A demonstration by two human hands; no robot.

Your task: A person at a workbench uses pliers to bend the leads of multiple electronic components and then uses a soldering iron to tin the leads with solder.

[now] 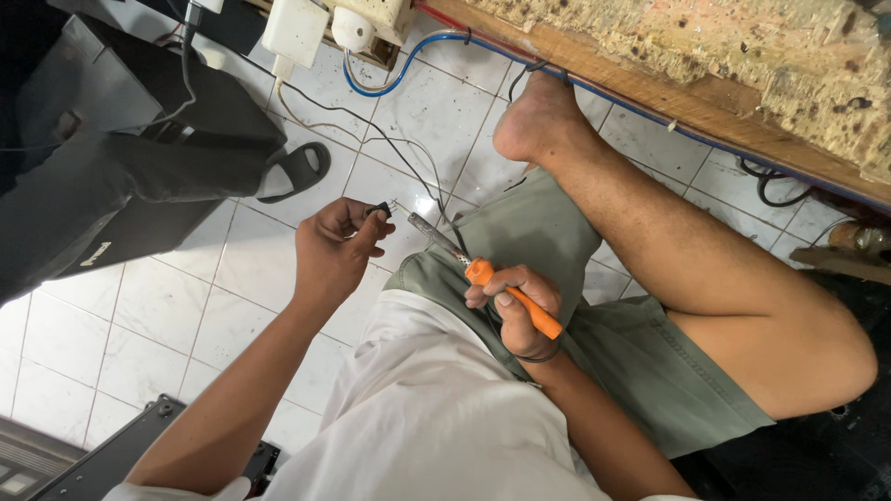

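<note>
My left hand (336,249) pinches the end of a thin black wire (382,210) with bare metal leads sticking out, held above the white tiled floor. In my right hand (516,306) is an orange-handled soldering iron (512,296), gripped like a pen. Its metal tip (425,225) points up-left, a short way from the wire end, and does not touch it. I sit on the floor in green shorts with my bare right leg (650,232) bent in front of me.
A black bag (121,176) lies at the upper left beside a black sandal (297,171). White adapters and a socket block (357,23) sit at the top with wires trailing down. A worn wooden board (705,65) crosses the upper right. Black equipment (102,455) lies at the bottom left.
</note>
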